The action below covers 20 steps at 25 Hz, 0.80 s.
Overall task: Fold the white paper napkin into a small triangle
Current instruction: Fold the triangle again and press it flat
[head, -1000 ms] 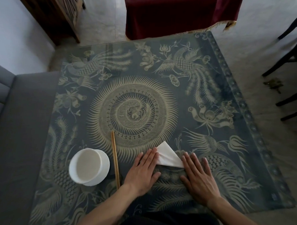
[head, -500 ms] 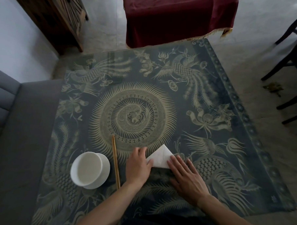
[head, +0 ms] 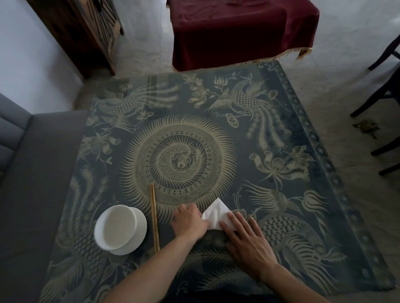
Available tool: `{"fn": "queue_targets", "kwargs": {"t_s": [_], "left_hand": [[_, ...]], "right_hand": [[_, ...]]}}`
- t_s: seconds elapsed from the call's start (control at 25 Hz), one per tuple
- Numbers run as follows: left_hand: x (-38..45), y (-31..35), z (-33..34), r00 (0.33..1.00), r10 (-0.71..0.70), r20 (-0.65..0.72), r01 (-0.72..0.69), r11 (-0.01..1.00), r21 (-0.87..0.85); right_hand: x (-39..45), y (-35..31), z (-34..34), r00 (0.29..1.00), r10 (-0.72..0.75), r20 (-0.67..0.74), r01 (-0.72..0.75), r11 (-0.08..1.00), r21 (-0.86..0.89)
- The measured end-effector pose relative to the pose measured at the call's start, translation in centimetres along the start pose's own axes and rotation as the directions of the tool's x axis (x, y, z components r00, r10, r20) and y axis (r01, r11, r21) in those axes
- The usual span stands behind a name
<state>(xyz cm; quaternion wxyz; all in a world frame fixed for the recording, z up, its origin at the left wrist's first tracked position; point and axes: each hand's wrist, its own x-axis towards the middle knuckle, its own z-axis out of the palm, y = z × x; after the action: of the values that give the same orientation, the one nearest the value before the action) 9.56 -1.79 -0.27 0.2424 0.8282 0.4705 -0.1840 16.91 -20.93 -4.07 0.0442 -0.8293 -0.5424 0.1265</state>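
The white paper napkin point(head: 216, 212) lies folded in a triangle on the patterned table near its front edge, apex pointing away from me. My left hand point(head: 188, 222) sits at the napkin's left corner with curled fingers and pinches that corner. My right hand point(head: 244, 239) lies flat with straight fingers and presses on the napkin's lower right part, hiding that edge.
A white bowl point(head: 120, 229) stands on the table point(head: 286, 136) to the left, with a pair of wooden chopsticks point(head: 154, 218) between it and my left hand. A grey sofa point(head: 21, 189) is at the left. A red-draped table point(head: 241, 27) and dark chairs point(head: 394, 91) stand beyond.
My left hand went from lying flat to curling at the napkin's left corner. My right hand slid left onto the napkin. The camera tilted up a little.
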Motion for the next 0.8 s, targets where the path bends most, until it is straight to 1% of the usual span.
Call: {"fn": "queue_targets", "kwargs": {"t_s": [0.08, 0.16, 0.24, 0.44, 0.56, 0.64, 0.72, 0.8], "left_hand": [[-0.7, 0.2, 0.6, 1.000, 0.016, -0.019, -0.017, 0.999, -0.038], [-1.4, 0.0, 1.2, 0.998, 0.034, -0.059, -0.041, 0.991, -0.126], [-1.6, -0.2, 1.3, 0.997, 0.029, -0.065, -0.042, 0.978, -0.205], [-0.9, -0.7, 0.3, 0.999, -0.023, 0.033, 0.033, 0.938, -0.346], [-0.5, -0.9, -0.2, 1.000, -0.004, 0.006, 0.006, 0.934, -0.358], [-0.4, -0.9, -0.6, 0.998, 0.037, -0.053, -0.053, 0.938, -0.343], [-0.2, -0.9, -1.0, 0.985, 0.102, -0.142, -0.139, 0.948, -0.286], [0.0, -1.0, -1.2, 0.954, 0.193, -0.228, -0.236, 0.955, -0.178]], "right_hand": [[0.1, -0.2, 0.0, 1.000, 0.015, 0.005, -0.015, 1.000, 0.009], [0.1, -0.3, -0.1, 1.000, 0.024, 0.007, -0.024, 1.000, 0.014], [0.1, -0.4, -0.1, 1.000, 0.023, 0.010, -0.023, 1.000, 0.009], [0.1, -1.0, -1.0, 0.998, 0.041, 0.038, -0.040, 0.999, -0.037], [-0.2, -1.6, -1.2, 0.998, 0.052, 0.023, -0.051, 0.998, -0.023], [-0.4, -1.9, -1.2, 1.000, 0.010, -0.015, -0.010, 1.000, -0.018], [-0.3, -2.1, -1.4, 0.998, -0.030, -0.062, 0.029, 0.999, -0.020], [0.0, -2.0, -1.7, 0.998, -0.029, -0.059, 0.026, 0.998, -0.049]]}}
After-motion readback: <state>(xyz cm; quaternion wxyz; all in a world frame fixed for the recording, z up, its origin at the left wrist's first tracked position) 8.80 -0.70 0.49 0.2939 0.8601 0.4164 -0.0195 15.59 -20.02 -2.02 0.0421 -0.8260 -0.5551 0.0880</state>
